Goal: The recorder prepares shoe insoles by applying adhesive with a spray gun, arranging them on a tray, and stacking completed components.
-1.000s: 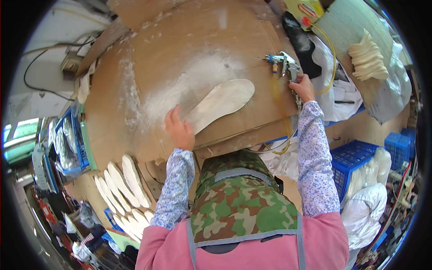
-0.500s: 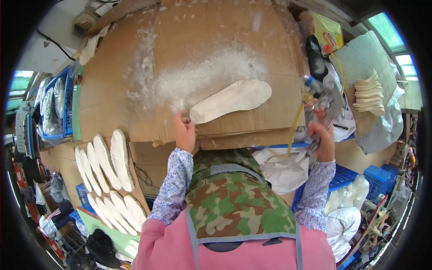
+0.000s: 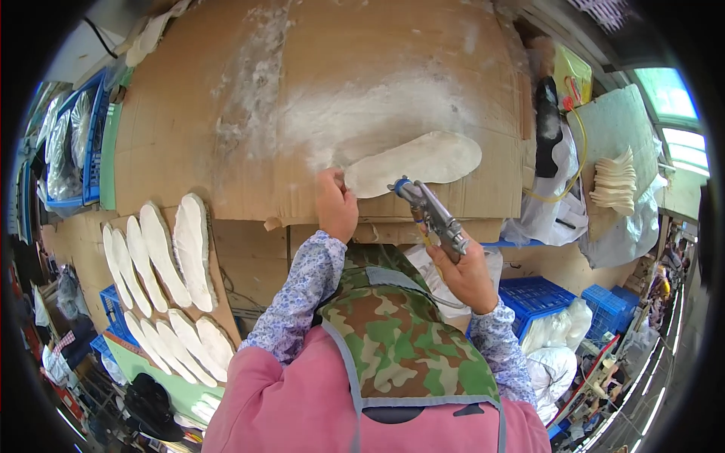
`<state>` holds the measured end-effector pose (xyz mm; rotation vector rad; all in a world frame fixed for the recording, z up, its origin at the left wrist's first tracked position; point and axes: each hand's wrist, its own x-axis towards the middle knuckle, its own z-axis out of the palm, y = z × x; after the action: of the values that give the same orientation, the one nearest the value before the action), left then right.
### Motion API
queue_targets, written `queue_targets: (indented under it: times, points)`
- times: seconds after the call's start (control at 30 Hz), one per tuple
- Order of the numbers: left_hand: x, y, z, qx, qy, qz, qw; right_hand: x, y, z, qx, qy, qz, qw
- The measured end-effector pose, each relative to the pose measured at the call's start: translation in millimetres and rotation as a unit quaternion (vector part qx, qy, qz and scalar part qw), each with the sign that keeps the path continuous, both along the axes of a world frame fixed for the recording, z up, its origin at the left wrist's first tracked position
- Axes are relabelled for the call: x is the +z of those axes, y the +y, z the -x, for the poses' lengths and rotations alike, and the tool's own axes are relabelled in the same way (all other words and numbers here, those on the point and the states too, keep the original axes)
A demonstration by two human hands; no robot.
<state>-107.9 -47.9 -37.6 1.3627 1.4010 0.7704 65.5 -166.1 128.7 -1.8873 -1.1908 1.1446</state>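
My right hand was wrapped round the spray gun; my left hand curled at the white insole lying on the cardboard, whether gripping it I couldn't tell.

I see that the big cardboard sheet is dull brown paper board, mostly smooth but rough where white crust sticks to it, and the pale insole on top looks matt and fairly smooth. Over the near edge of the cardboard sheet, my camera shows me a spray gun of hard, shiny grey metal, and below the sheet, dull cloth on the apron and sleeves. Left of the cardboard sheet, the white insoles look matt, and the blue crate is hard plastic holding shiny, crinkly bags.
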Motion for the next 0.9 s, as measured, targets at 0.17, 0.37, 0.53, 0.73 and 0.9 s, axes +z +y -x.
queue_targets:
  times: [0.17, 0.37, 0.53, 0.73, 0.9]
  points:
    - [17, -2, -6, 0.014, 0.012, -0.002, 1.0, 6, 11, 21, 0.078, -0.038, 0.014, 0.996]
    - [11, -2, -1, 0.012, 0.029, -0.019, 0.999, 1, 9, 31, 0.09, -0.035, 0.026, 0.995]
    - [9, -2, -1, 0.021, 0.025, -0.005, 0.999, -1, 7, 28, 0.076, -0.033, 0.032, 0.996]
    - [8, -2, -4, 0.019, 0.015, -0.004, 1.0, 1, 2, 19, 0.044, -0.041, 0.02, 0.998]
    - [-5, -4, 1, 0.005, -0.021, 0.009, 1.0, 1, -1, 10, 0.011, -0.037, 0.02, 0.999]
